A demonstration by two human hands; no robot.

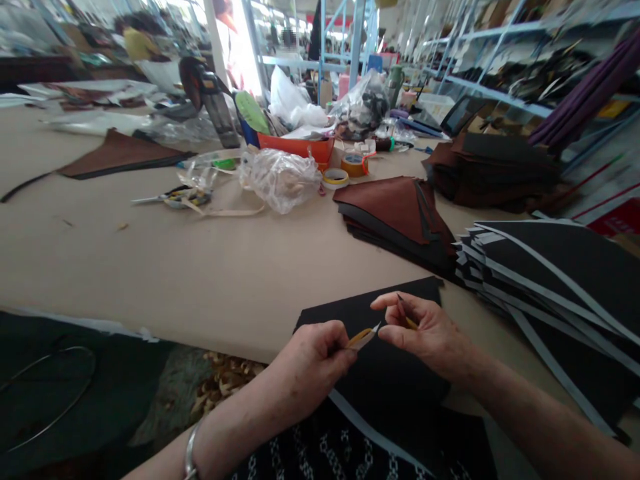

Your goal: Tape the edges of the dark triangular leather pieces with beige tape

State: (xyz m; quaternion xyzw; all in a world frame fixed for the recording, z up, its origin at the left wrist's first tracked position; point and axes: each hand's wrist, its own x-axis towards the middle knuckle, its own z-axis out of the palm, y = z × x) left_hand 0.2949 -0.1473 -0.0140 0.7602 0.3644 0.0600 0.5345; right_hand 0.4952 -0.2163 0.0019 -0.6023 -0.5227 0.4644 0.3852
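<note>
My left hand (pixel 323 350) is closed, pinching a short folded strip (pixel 361 339) that is yellow on one side and pale on the other. Its whitish pointed end sticks out towards my right hand (pixel 425 333). Against the palm, that hand holds a slim pointed thing (pixel 401 308) with a dark tip and a bit of yellow; its kind is unclear. The right thumb and index finger are apart, close to the strip's tip. Under both hands lies a flat black panel (pixel 380 380), with a pale grey strip (pixel 367 430) along its near edge.
On the right, black panels with pale edging (pixel 555 267) lie stacked. Behind them are piles of brown and black pieces (pixel 385 207). Tape rolls (pixel 335 177), a clear plastic bag (pixel 280 179) and scissors (pixel 175 197) lie farther back. The table's edge (pixel 200 340) runs along the near left.
</note>
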